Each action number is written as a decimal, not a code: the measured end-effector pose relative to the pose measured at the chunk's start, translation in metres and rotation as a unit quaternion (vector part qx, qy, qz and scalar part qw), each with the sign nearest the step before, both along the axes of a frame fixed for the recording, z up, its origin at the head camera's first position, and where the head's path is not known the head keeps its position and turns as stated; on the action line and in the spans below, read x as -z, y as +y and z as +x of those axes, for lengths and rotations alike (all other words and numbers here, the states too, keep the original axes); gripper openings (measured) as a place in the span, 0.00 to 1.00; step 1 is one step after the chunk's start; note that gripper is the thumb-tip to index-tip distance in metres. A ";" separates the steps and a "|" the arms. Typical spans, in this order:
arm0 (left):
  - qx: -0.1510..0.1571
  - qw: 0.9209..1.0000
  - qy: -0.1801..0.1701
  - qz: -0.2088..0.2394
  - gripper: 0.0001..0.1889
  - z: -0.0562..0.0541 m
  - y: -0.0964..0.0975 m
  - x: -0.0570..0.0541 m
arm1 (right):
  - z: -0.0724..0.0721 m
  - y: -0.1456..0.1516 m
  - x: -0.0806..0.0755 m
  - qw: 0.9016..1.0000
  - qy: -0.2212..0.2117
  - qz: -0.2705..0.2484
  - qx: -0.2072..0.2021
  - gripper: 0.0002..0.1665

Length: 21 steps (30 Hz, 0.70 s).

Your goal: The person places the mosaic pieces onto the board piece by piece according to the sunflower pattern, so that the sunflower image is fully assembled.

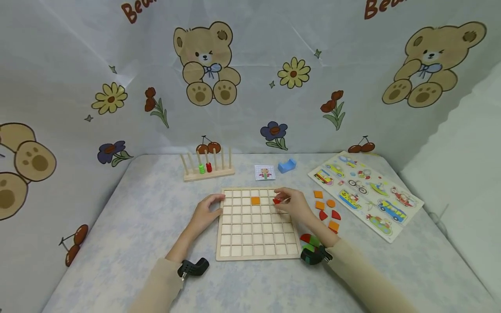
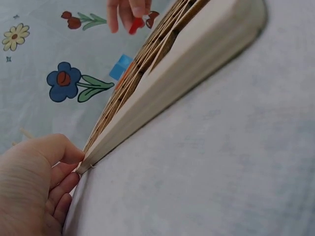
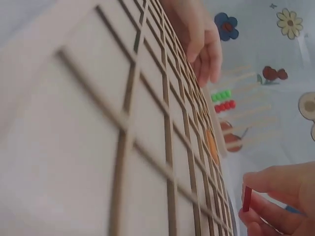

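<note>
A wooden grid board (image 1: 258, 259) lies on the table with an orange square tile (image 1: 255, 200) in one cell of its top row. My left hand (image 1: 206, 211) rests against the board's far left corner, fingers touching the edge; the left wrist view shows the fingertips (image 2: 74, 156) right at that corner. Between thumb and fingers, my right hand (image 1: 293, 203) pinches a small flat red piece (image 3: 247, 198) above the board's far right part. Seen from the right wrist, the red piece is held on edge. Part of it is hidden by the fingers.
Right of the board lie loose orange squares (image 1: 318, 194), an orange disc (image 1: 331, 203) and red wedges (image 1: 335, 214). Red and green pieces (image 1: 309, 240) sit partly under the right wrist. Behind stand a peg rack (image 1: 209, 174), pattern card (image 1: 265, 172) and blue holder (image 1: 287, 165); a picture puzzle (image 1: 365, 195) lies far right.
</note>
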<state>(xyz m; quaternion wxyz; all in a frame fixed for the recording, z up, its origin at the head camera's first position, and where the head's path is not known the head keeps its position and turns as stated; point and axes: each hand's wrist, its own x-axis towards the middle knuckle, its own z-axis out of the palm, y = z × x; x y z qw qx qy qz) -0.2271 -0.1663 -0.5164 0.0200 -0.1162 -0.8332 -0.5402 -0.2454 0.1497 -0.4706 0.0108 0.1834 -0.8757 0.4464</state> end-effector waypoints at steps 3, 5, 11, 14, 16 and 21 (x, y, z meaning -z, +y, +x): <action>0.000 1.000 -0.009 0.003 0.21 -0.001 0.003 0.001 | -0.008 -0.015 0.002 1.000 -0.020 -0.017 -0.004 0.23; -0.001 1.000 -0.014 0.003 0.22 -0.001 0.004 0.001 | -0.012 -0.022 0.005 0.999 -0.028 -0.019 0.003 0.23; -0.003 1.000 -0.016 0.001 0.22 0.000 0.007 -0.001 | -0.019 -0.031 0.013 1.000 -0.017 -0.010 0.019 0.22; -0.005 1.000 -0.017 0.002 0.21 0.000 0.006 -0.002 | -0.021 -0.032 0.016 1.000 -0.009 -0.012 0.005 0.21; -0.006 1.000 -0.017 0.003 0.21 -0.001 0.005 -0.002 | -0.022 -0.034 0.018 1.000 -0.007 -0.018 -0.003 0.21; -0.013 1.000 -0.014 0.001 0.20 -0.001 0.002 0.000 | -0.023 -0.038 0.019 0.999 0.002 -0.030 -0.026 0.19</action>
